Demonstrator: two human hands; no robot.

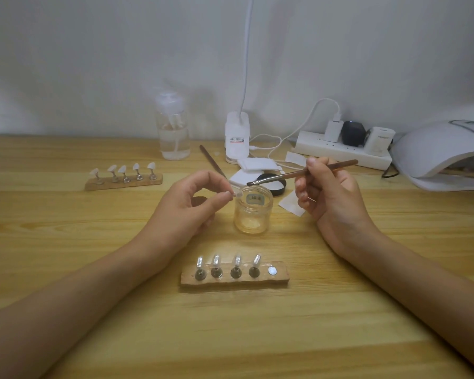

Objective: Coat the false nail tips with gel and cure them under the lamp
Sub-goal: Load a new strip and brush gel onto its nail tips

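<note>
My left hand (188, 205) pinches a small clear nail tip (238, 193) between thumb and forefinger, just left of the rim of an open glass gel jar (253, 210). My right hand (327, 191) grips a brown brush (301, 173) whose bristles hover above the jar and close to the tip. In front of me lies a wooden holder (234, 273) with several nail stands and one bare magnet spot at its right end. A second wooden holder (123, 177) with several white tips stands at the back left. The white curing lamp (443, 151) sits at the far right.
A clear pump bottle (173, 129), a white clip lamp base (237, 136) and a power strip (342, 150) with plugs line the wall. The jar's black lid (279, 183), white wipes (257, 166) and a second brush (212, 161) lie behind the jar on the wooden table (66, 242).
</note>
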